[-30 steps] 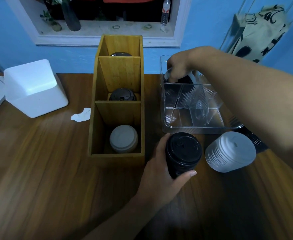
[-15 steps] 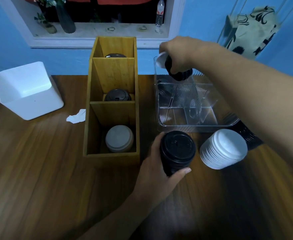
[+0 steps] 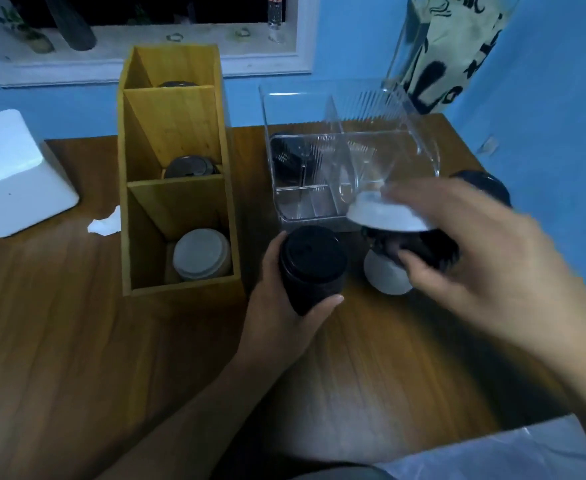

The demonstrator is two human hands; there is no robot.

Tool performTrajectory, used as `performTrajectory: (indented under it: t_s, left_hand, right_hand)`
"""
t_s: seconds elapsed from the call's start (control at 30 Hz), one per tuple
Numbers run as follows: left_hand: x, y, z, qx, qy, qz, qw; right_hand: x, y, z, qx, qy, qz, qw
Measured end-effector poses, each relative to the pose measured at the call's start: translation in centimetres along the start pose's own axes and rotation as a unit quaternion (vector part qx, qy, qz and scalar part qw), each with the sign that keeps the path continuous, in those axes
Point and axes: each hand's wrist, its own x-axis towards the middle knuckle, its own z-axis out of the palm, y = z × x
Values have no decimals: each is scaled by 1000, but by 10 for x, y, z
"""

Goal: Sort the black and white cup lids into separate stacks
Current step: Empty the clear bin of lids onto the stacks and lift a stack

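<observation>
Head view: sort about half done, with two stacks built and lids left in the boxes.
Left hand (image 3: 281, 313) has its fingers wrapped round the black stack (image 3: 310, 268), which stands on the table (image 3: 77, 341) just in front of the clear bin (image 3: 322, 188). Right hand (image 3: 485, 258) is blurred, fingers curled round a mixed clump (image 3: 419, 249) with a white lid (image 3: 386, 214) on top and black ones under it. It's held just above the white stack (image 3: 386, 277), which is mostly hidden. My read of what's left: split the clump by colour, then clear the black lid (image 3: 284, 154) from the bin's back-left compartment. The wooden rack (image 3: 128, 202) holds a dark lid (image 3: 189, 166) in the middle and a pale lid (image 3: 201, 252) in front; can't tell if those count. The dark pile (image 3: 481, 183) at far right is too hidden to judge.
</observation>
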Motion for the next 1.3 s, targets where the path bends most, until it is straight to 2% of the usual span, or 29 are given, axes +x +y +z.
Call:
performTrajectory:
  t_s: [0.13, 0.3, 0.5, 0.7, 0.8, 0.87, 1.03, 1.3]
  left_hand:
    - [0, -1, 1, -5, 12, 13, 1000]
    - [1, -1, 2, 18, 26, 29, 999]
    - [0, 0, 3, 30, 37, 30, 998]
    - [0, 0, 4, 30, 38, 30, 998]
    - [1, 0, 4, 28, 41, 36, 998]
    - [1, -1, 5, 25, 41, 45, 998]
    - [1, -1, 4, 26, 42, 61, 997]
    - [2, 1, 4, 20, 40, 65, 997]
  right_hand:
    - [-87, -3, 51, 12, 14, -40, 999]
    - [-134, 0, 98, -14, 6, -3, 1000]
    - [-140, -22, 105, -17, -2, -2, 1000]
    - [-138, -44, 114, -80, -25, 17, 996]
    - [-127, -49, 100, -46, -62, 34, 996]
    - [-117, -46, 84, -42, -108, 5, 993]
    - [-95, -33, 73, -106, -218, -43, 969]
    - [-89, -62, 97, -155, -212, -17, 965]
